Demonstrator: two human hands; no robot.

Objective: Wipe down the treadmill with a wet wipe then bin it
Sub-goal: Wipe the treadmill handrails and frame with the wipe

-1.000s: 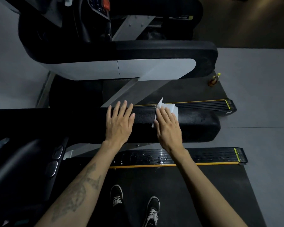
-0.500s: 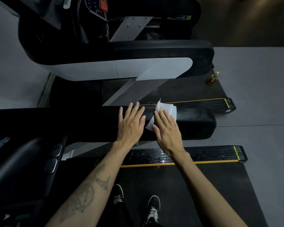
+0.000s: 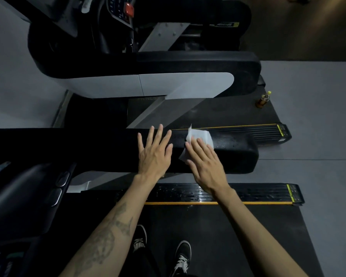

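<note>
A white wet wipe (image 3: 200, 137) is pressed flat against the treadmill's black handrail (image 3: 234, 151) by the straight fingers of the right hand (image 3: 205, 163). At nine o'clock of it, the left hand (image 3: 154, 152) is laid open-palmed, grasping nothing.

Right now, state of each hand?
Left hand: open, flat on the black padded handrail, holding nothing.
Right hand: open, straight fingers pressing the white wet wipe onto that handrail.
</note>
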